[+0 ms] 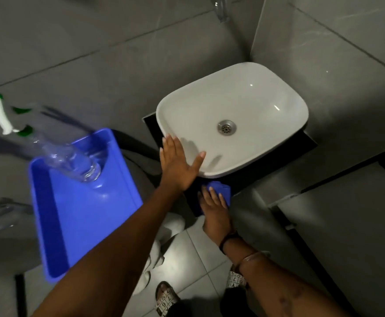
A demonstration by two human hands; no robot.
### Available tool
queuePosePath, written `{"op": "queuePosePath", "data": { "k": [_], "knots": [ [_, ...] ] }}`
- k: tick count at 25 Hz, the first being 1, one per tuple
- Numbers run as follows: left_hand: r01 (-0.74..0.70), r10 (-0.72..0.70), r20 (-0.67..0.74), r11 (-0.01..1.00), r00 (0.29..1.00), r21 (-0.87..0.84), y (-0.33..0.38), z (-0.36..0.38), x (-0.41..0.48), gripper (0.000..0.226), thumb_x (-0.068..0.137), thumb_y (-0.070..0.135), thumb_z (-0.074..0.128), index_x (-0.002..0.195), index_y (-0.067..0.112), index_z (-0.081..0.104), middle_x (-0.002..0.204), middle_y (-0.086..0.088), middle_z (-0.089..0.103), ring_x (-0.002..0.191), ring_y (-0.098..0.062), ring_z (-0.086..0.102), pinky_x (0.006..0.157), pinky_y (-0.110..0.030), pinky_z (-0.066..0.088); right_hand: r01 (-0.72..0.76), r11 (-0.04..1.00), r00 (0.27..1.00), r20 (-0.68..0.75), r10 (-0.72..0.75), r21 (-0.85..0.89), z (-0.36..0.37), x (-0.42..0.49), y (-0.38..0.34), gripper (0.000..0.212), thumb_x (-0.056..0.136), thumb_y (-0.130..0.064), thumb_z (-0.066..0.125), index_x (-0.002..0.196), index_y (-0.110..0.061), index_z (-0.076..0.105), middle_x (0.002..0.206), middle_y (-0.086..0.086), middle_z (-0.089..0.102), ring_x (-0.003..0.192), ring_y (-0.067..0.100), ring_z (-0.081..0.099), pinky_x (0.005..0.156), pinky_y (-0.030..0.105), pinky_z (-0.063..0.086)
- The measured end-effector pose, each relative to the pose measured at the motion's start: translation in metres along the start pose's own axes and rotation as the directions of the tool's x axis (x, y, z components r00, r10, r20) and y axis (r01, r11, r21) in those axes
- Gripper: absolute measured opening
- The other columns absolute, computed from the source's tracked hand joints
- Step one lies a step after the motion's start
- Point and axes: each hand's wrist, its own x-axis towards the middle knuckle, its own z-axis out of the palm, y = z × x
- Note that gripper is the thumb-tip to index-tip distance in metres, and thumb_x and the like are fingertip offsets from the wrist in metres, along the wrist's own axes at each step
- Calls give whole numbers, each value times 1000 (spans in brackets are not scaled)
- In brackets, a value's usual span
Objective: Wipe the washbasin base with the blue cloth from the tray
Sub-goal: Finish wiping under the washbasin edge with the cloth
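Observation:
A white washbasin (244, 106) sits on a black base (285, 154) in the corner. My left hand (179, 164) lies flat, fingers spread, on the basin's near left rim. Below the rim, my right hand (214, 208) presses the blue cloth (220, 188) onto the front of the black base, its fingers covering part of the cloth. The blue tray (81, 216) stands to the left with a clear spray bottle (72, 159) in its far corner.
A tap (221, 8) juts from the grey tiled wall above the basin. Metal fittings (1, 211) show at the left edge. Grey walls close in on the right. My sandalled feet (166, 298) stand on pale floor tiles below.

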Motion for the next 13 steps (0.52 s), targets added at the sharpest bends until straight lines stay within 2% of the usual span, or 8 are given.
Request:
{"op": "queuePosePath", "data": {
  "k": [2, 3, 5, 6, 8, 10, 11, 13],
  "knots": [
    [53, -70, -104, 987, 992, -155, -22, -6, -39, 86, 97, 59, 37, 157, 3, 11, 167, -15, 3, 155, -24, -2, 124, -37, -8, -81, 957, 997, 41, 72, 277, -13, 5, -3, 63, 81, -4, 54, 142, -10, 41, 155, 10, 34, 145, 26, 29, 121, 36, 23],
    [106, -138, -118, 964, 983, -246, -38, -15, -58, 77, 101, 52, 39, 156, 3, 15, 167, -14, 9, 155, -23, 3, 125, -38, -4, -173, 860, 984, 57, 167, 479, -24, 5, -15, 54, 82, 1, 54, 136, -3, 49, 147, 17, 46, 138, 30, 41, 115, 34, 30],
    [206, -246, -25, 857, 969, -472, -64, -30, -86, 64, 103, 40, 48, 154, 6, 28, 162, -12, 30, 151, -22, 25, 124, -36, 16, -335, 492, 927, 189, 323, 804, -49, 5, -39, 39, 84, 8, 52, 124, 7, 57, 118, 23, 65, 110, 34, 61, 95, 32, 45],
    [250, -263, 60, 783, 963, -570, -76, -41, -94, 60, 100, 34, 56, 150, 6, 37, 155, -12, 42, 143, -21, 39, 120, -34, 28, -377, 310, 912, 292, 288, 873, -59, 5, -55, 37, 85, 9, 51, 121, 6, 58, 107, 20, 68, 97, 31, 65, 87, 32, 50],
    [358, -235, 269, 605, 934, -711, -104, -69, -102, 55, 94, 24, 68, 139, -1, 51, 142, -17, 57, 123, -22, 57, 103, -32, 47, -393, 72, 917, 384, 107, 917, -71, 7, -92, 35, 84, 8, 52, 117, 2, 61, 103, 16, 70, 92, 28, 68, 85, 38, 55],
    [477, -156, 451, 314, 879, -821, -140, -102, -115, 50, 90, 23, 70, 128, -6, 59, 128, -22, 66, 107, -26, 66, 87, -35, 56, -395, -44, 918, 392, -55, 918, -78, 12, -140, 36, 82, 6, 52, 116, 1, 62, 105, 17, 72, 95, 30, 68, 90, 42, 54],
    [508, -123, 493, 212, 861, -835, -157, -116, -121, 46, 89, 23, 69, 126, -4, 62, 124, -21, 68, 106, -29, 68, 87, -37, 57, -401, -64, 915, 394, -90, 914, -76, 18, -160, 36, 83, 6, 50, 117, 2, 61, 106, 18, 71, 97, 31, 67, 91, 43, 53],
    [517, -161, 493, 182, 855, -837, -195, -135, -130, 37, 90, 16, 68, 124, 0, 65, 123, -21, 69, 108, -32, 69, 93, -42, 56, -439, -41, 896, 433, -100, 898, -63, 32, -201, 37, 85, 8, 48, 121, 7, 56, 109, 22, 66, 100, 34, 62, 96, 49, 50]
  ]
}}
